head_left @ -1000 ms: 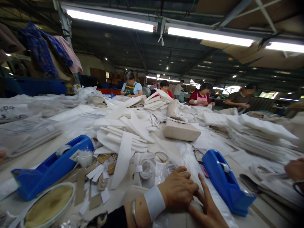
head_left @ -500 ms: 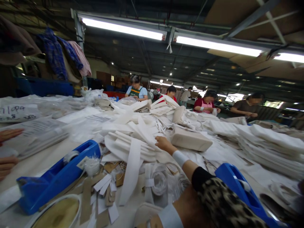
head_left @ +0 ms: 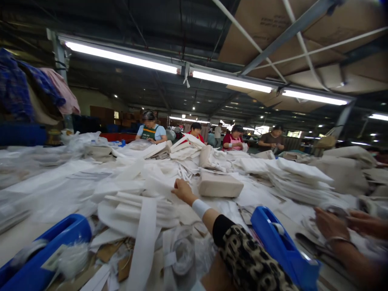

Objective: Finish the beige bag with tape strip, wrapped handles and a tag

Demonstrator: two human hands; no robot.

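My right hand (head_left: 182, 190) reaches out over the heaped table, a pale band at its wrist below a leopard-print sleeve. The fingers are closed at the edge of a thin white foam sheet (head_left: 160, 182); the fingertips are partly hidden. Just right of this hand lies a beige, block-shaped padded piece (head_left: 220, 185). To the left, several white foam strips (head_left: 141, 208) are stacked, with one long strip hanging towards me. Beneath the right sleeve, only a bit of my left forearm shows at the bottom edge; my left hand is out of the frame.
Blue tape dispensers stand at left (head_left: 68, 232) and right (head_left: 266, 226). A clear plastic roll (head_left: 183, 254) lies in front. At right, a co-worker's hands (head_left: 333, 226) handle something blurred. White sheets (head_left: 297, 182) are piled behind. Several people work across the table.
The view has swung right, bringing a co-worker's hands in at right while those at left dropped out. My right hand stays at the foam sheet; my left hand has left the frame.
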